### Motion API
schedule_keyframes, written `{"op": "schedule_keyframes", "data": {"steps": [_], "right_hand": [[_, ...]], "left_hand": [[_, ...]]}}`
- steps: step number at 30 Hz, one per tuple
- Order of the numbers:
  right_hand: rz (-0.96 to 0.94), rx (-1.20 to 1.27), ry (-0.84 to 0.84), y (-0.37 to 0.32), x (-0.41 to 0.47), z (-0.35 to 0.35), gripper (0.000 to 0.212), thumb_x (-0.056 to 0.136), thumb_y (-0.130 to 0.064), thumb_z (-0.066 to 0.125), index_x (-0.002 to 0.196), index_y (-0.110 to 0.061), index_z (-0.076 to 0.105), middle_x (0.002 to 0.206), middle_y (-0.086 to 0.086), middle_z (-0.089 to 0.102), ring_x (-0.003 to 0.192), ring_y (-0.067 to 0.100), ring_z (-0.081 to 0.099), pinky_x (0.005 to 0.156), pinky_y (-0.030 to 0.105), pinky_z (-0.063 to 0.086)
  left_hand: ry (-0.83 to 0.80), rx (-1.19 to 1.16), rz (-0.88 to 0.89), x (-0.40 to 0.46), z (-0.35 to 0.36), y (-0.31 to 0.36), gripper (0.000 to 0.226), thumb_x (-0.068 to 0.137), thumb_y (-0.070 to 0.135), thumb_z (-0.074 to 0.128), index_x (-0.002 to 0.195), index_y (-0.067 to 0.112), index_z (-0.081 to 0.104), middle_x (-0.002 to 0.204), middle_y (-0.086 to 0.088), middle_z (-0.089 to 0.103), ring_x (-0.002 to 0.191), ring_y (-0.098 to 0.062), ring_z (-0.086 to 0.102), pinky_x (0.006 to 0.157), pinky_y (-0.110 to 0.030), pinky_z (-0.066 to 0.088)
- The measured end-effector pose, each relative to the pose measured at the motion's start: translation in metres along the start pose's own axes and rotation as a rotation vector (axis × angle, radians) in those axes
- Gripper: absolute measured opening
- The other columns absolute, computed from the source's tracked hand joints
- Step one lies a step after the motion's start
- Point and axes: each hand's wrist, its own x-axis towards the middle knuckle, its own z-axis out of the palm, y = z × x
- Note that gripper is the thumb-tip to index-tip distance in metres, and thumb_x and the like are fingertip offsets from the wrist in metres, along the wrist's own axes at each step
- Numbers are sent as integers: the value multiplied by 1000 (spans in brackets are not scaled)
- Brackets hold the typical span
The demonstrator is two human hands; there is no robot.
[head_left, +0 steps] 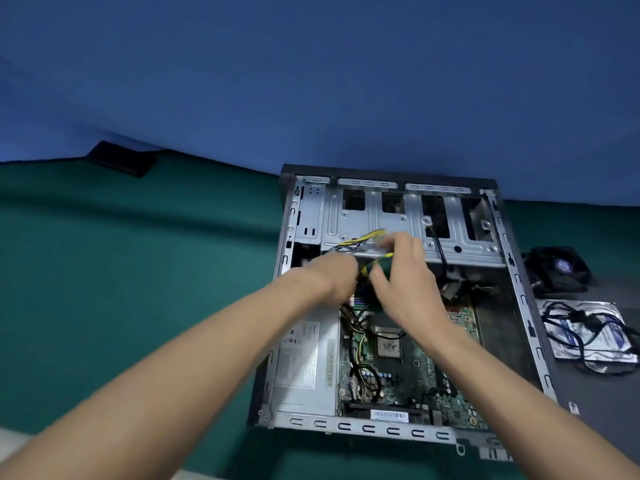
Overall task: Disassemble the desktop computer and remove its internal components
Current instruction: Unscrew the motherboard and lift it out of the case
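Observation:
The open desktop case [519,292] lies on its side on a green cloth. Inside are the silver power supply [304,362], the green motherboard [408,375] with its bare CPU [388,346], and the metal drive cage [374,216]. My right hand [405,282] grips a green and yellow screwdriver [375,265] just below the cage, its fingertips by a yellow and black cable bundle [360,239]. My left hand [332,275] is blurred right beside the screwdriver handle, fingers curled down into the case; what it holds is hidden.
On the grey surface to the right of the case sit a black cooler fan [557,268] and a drive on a silver bag [588,334] with loose black cables. A flat black object [121,159] lies far left by the blue wall.

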Motion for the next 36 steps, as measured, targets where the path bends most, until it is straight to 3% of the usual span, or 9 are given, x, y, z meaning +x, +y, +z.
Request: {"op": "schedule_keyframes", "data": {"steps": [3, 6, 9, 13, 18, 24, 26, 29, 36], "right_hand": [[14, 10, 7, 1, -5, 0, 27, 92, -27, 54, 113, -21, 39, 107, -4, 36, 88, 17, 45, 70, 29, 31], [39, 16, 11, 0, -4, -2, 18, 97, -29, 44, 112, -21, 38, 110, 0, 41, 74, 18, 49, 64, 32, 32], [-10, -15, -7, -3, -4, 0, 20, 93, -22, 50, 108, -22, 37, 105, -3, 39, 82, 17, 50, 66, 31, 34], [37, -9, -4, -5, -2, 1, 9, 98, -30, 41, 100, -22, 39, 104, -2, 44, 75, 14, 49, 61, 31, 33], [-11, -61, -24, -2, -6, 0, 18, 94, -27, 50, 103, -24, 36, 102, -5, 38, 81, 16, 48, 66, 28, 34], [-19, -82, -27, -3, -3, 1, 19, 92, -21, 51, 101, -26, 35, 105, -3, 39, 74, 16, 50, 61, 31, 33], [-23, -106, -20, -5, -3, 1, 12, 95, -30, 47, 100, -24, 39, 103, -3, 43, 75, 19, 51, 61, 33, 36], [-9, -71, -17, -6, 0, 1, 10, 95, -22, 45, 101, -24, 38, 106, -1, 41, 68, 16, 49, 56, 32, 33], [-19, -124, -13, -7, 2, -1, 12, 97, -26, 43, 106, -19, 42, 105, -1, 44, 75, 20, 52, 63, 34, 38]], "left_hand": [[22, -300, -157, 4, 3, -15, 23, 90, -2, 40, 96, -3, 62, 105, -18, 63, 95, -31, 58, 83, -34, 47], [68, -657, -342, 14, 10, -25, 26, 94, -2, 33, 82, 0, 55, 99, -21, 59, 87, -31, 59, 82, -37, 52], [122, -1251, -535, 24, 9, -25, 32, 99, 4, 23, 115, -3, 50, 101, -26, 64, 63, -30, 66, 50, -36, 57], [218, -1454, -644, 30, 17, -26, 21, 101, 6, 32, 95, 3, 52, 86, -16, 65, 62, -23, 62, 50, -30, 55], [201, -1217, -664, 34, 24, -34, 18, 97, 3, 39, 104, -2, 54, 90, -18, 64, 55, -20, 56, 42, -23, 49], [262, -1078, -581, 32, 25, -31, 21, 93, 3, 38, 97, -2, 58, 88, -19, 64, 67, -30, 63, 65, -39, 57], [260, -817, -511, 29, 26, -27, 17, 89, 3, 42, 88, 0, 58, 90, -17, 63, 81, -33, 64, 70, -36, 54], [161, -332, -385, 20, 26, -21, 9, 88, 7, 49, 82, 7, 55, 87, -10, 61, 73, -26, 56, 63, -30, 44], [-93, 154, -59, 7, 8, -22, 17, 89, 2, 46, 97, 3, 61, 97, -10, 64, 77, -23, 55, 74, -30, 48]]}}
